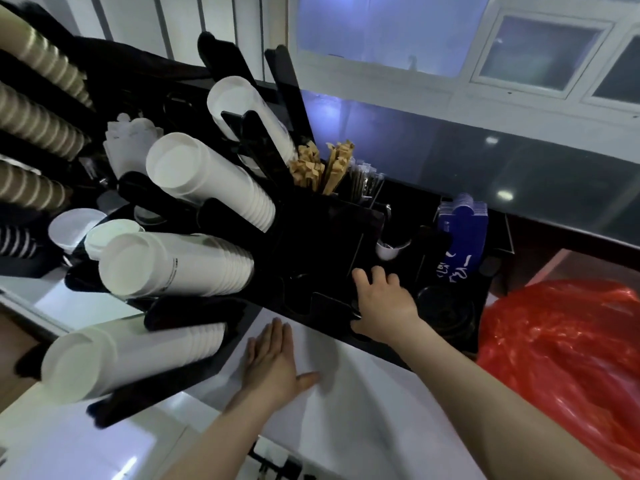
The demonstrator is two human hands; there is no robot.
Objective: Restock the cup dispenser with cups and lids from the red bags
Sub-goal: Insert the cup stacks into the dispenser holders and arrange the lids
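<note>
- Your left hand (273,362) lies flat, fingers straight, on the smooth white counter (346,410).
- Your right hand (384,303) reaches into the glossy black cup dispenser (329,237), fingers loosely spread, holding nothing.
- White paper cup stacks (194,188) fill its slots; the crinkled red bag (568,351) sits to the right.
</note>
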